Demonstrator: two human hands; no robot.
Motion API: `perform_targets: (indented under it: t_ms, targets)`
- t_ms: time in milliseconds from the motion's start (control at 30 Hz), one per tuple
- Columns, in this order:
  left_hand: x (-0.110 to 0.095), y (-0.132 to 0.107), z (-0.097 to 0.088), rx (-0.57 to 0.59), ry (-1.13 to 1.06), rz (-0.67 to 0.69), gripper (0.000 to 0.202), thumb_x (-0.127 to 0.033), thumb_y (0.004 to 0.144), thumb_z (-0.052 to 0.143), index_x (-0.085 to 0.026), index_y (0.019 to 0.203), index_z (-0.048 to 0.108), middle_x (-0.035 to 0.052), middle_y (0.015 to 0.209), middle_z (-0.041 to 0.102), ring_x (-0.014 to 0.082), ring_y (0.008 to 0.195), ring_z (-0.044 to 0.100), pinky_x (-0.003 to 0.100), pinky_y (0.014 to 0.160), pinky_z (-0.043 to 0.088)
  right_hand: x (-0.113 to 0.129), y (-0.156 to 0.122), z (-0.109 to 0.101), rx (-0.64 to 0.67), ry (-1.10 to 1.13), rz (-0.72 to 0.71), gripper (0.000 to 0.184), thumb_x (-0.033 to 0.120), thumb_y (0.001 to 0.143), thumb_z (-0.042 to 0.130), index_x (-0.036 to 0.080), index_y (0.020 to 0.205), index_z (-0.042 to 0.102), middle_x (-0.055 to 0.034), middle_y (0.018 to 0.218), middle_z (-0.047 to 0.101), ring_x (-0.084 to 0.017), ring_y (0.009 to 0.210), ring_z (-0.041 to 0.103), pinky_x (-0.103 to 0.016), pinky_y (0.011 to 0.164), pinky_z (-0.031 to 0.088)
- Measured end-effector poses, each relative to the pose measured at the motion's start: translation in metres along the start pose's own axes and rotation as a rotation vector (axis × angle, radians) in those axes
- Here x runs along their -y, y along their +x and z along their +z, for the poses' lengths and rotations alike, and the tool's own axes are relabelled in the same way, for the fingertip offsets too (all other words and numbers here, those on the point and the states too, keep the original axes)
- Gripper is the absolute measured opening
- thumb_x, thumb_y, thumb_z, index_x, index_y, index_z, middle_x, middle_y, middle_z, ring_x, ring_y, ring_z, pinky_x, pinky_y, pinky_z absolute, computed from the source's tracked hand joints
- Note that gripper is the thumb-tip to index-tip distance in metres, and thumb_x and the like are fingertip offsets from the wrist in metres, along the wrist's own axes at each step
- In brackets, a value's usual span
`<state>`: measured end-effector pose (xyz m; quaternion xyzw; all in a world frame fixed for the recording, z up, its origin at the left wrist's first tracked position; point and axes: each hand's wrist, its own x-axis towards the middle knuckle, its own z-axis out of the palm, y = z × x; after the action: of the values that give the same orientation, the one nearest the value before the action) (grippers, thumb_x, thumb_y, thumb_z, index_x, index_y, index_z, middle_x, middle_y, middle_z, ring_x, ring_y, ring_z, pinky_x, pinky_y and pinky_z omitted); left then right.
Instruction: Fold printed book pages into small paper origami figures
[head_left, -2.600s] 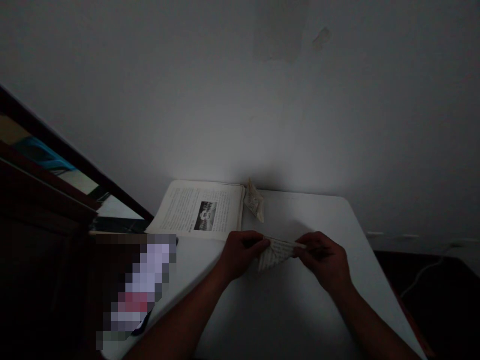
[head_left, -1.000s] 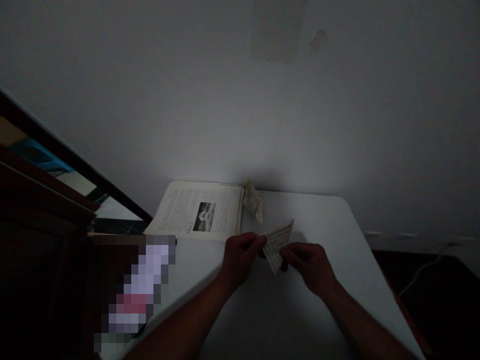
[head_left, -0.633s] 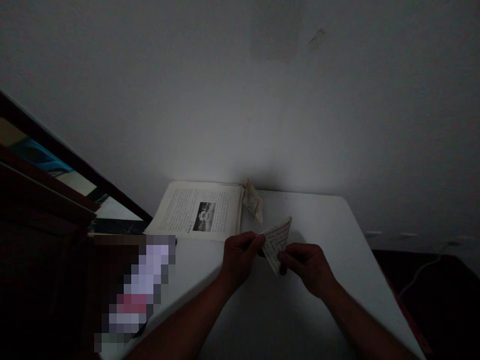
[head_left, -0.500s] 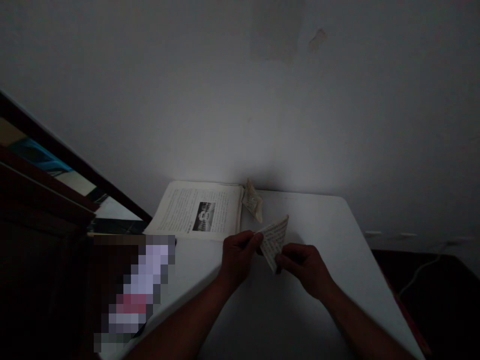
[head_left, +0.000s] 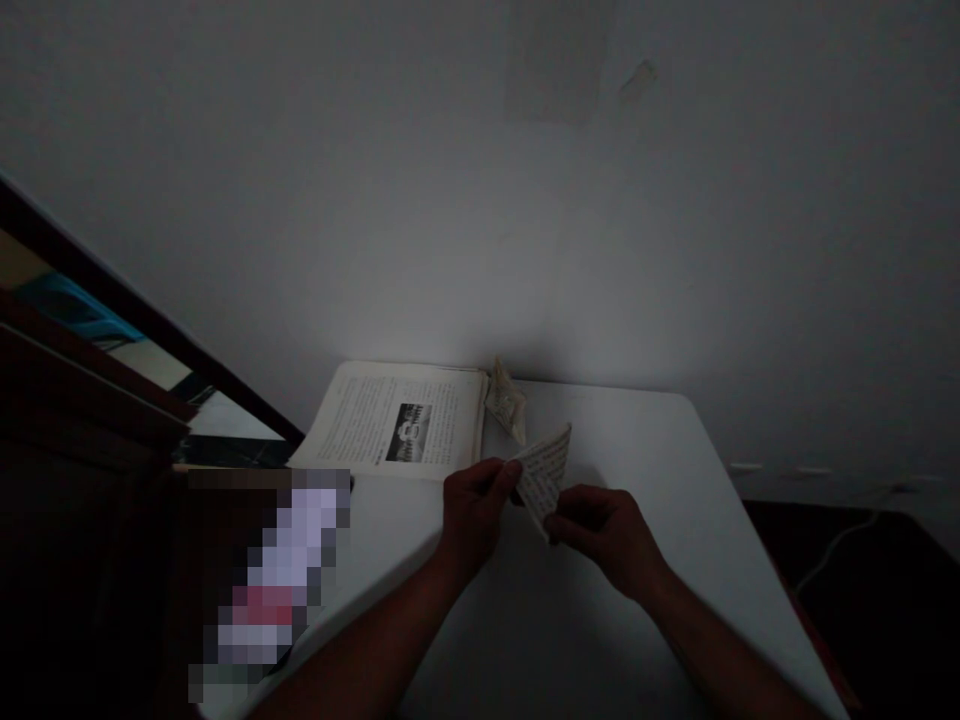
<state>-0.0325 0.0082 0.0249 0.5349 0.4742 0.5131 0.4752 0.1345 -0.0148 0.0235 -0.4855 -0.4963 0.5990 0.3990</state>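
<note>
A folded sheet of printed paper [head_left: 546, 472], triangular in outline, is held up over the white table between both hands. My left hand [head_left: 476, 500] pinches its left corner between thumb and fingers. On the other side, my right hand [head_left: 600, 522] grips the lower right edge near the bottom point. Just behind it, a folded paper boat [head_left: 506, 402] of similar printed paper rests on the table beside a book. The fingertips behind the paper are hidden.
The book [head_left: 367, 415] with a dark picture on its page lies at the table's back left. The white table [head_left: 645, 430] stands against a pale wall [head_left: 420, 200]. A pixelated patch [head_left: 277, 570] covers something at the left edge. A thin cable [head_left: 836, 550] hangs at the right.
The folded paper has shifted very slightly left and tilted a little between my hands. Both hands keep their hold; the boat and book stay where they were.
</note>
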Motion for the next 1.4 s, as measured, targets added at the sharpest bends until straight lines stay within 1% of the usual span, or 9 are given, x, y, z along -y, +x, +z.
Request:
perform_targets:
  t_ms: [200, 433, 600, 800, 967, 1067, 1200, 1300, 1400]
  targets:
    - [-0.001, 0.001, 0.0, -0.034, -0.016, 0.003, 0.033, -0.034, 0.084, 0.055, -0.014, 0.058, 0.059, -0.0022, 0.055, 0.056, 0.0103, 0.055, 0.053, 0.019, 0.056, 0.041, -0.002, 0.0, 0.002, 0.022, -0.022, 0.021, 0.014, 0.029, 0.065, 0.073, 0.017, 0.068, 0.066, 0.0006, 0.059, 0.064, -0.013, 0.055, 0.059, -0.024, 0.054, 0.047]
    - [0.003, 0.005, 0.0, -0.093, -0.109, -0.05, 0.031, -0.035, 0.082, 0.057, -0.013, 0.061, 0.062, -0.001, 0.055, 0.058, 0.011, 0.054, 0.053, 0.02, 0.055, 0.041, -0.011, 0.004, -0.002, 0.15, 0.212, -0.029, 0.027, 0.04, 0.076, 0.063, 0.015, 0.082, 0.07, -0.0046, 0.069, 0.068, -0.017, 0.061, 0.064, -0.032, 0.062, 0.053]
    - [0.007, 0.006, 0.001, -0.093, -0.16, -0.085, 0.031, -0.036, 0.082, 0.058, -0.013, 0.062, 0.062, -0.0009, 0.056, 0.058, 0.0115, 0.055, 0.054, 0.021, 0.055, 0.042, -0.011, 0.005, -0.002, 0.167, 0.203, 0.007, 0.024, 0.036, 0.07, 0.07, 0.015, 0.082, 0.071, -0.004, 0.07, 0.068, -0.016, 0.06, 0.064, -0.031, 0.06, 0.052]
    - [0.005, 0.005, 0.002, -0.099, -0.128, -0.083, 0.032, -0.036, 0.082, 0.057, -0.013, 0.06, 0.061, -0.0008, 0.055, 0.058, 0.0114, 0.055, 0.053, 0.021, 0.055, 0.042, -0.003, 0.002, 0.001, 0.056, 0.138, 0.052, 0.017, 0.031, 0.065, 0.074, 0.016, 0.07, 0.067, -0.0004, 0.061, 0.066, -0.015, 0.054, 0.064, -0.027, 0.056, 0.051]
    - [0.004, 0.003, 0.002, -0.097, -0.098, -0.071, 0.032, -0.036, 0.082, 0.056, -0.013, 0.061, 0.061, -0.0006, 0.055, 0.059, 0.0121, 0.055, 0.055, 0.021, 0.055, 0.043, -0.001, 0.0, 0.002, 0.033, 0.088, 0.05, 0.016, 0.028, 0.064, 0.074, 0.015, 0.065, 0.065, 0.0003, 0.054, 0.065, -0.013, 0.051, 0.062, -0.025, 0.053, 0.05]
    - [0.003, 0.002, 0.001, -0.094, -0.044, -0.034, 0.033, -0.036, 0.083, 0.055, -0.014, 0.06, 0.06, -0.001, 0.055, 0.058, 0.0115, 0.055, 0.055, 0.02, 0.055, 0.042, -0.002, 0.001, 0.0, 0.033, 0.079, 0.027, 0.016, 0.029, 0.064, 0.074, 0.016, 0.07, 0.067, -0.0012, 0.06, 0.068, -0.014, 0.056, 0.063, -0.026, 0.057, 0.051]
    - [0.001, -0.002, 0.001, -0.004, 0.06, 0.046, 0.033, -0.034, 0.084, 0.055, -0.014, 0.058, 0.06, -0.0016, 0.054, 0.057, 0.0102, 0.054, 0.054, 0.018, 0.054, 0.04, -0.002, 0.004, -0.006, -0.084, 0.026, -0.069, 0.019, 0.033, 0.068, 0.07, 0.017, 0.077, 0.07, -0.0032, 0.068, 0.07, -0.016, 0.062, 0.063, -0.028, 0.061, 0.051]
    - [-0.001, -0.004, 0.002, 0.087, 0.138, 0.12, 0.033, -0.032, 0.084, 0.055, -0.013, 0.058, 0.061, -0.0011, 0.055, 0.056, 0.0095, 0.054, 0.054, 0.018, 0.053, 0.039, -0.001, 0.005, -0.011, -0.184, -0.061, -0.125, 0.019, 0.035, 0.071, 0.067, 0.017, 0.068, 0.068, -0.0022, 0.06, 0.067, -0.015, 0.057, 0.06, -0.027, 0.057, 0.049]
    - [-0.001, -0.005, 0.003, 0.137, 0.16, 0.135, 0.034, -0.033, 0.085, 0.053, -0.013, 0.058, 0.062, 0.0, 0.056, 0.057, 0.0098, 0.054, 0.054, 0.018, 0.054, 0.039, 0.0, 0.002, -0.013, -0.212, -0.1, -0.159, 0.022, 0.035, 0.073, 0.066, 0.018, 0.06, 0.065, 0.0, 0.054, 0.062, -0.013, 0.054, 0.056, -0.025, 0.053, 0.046]
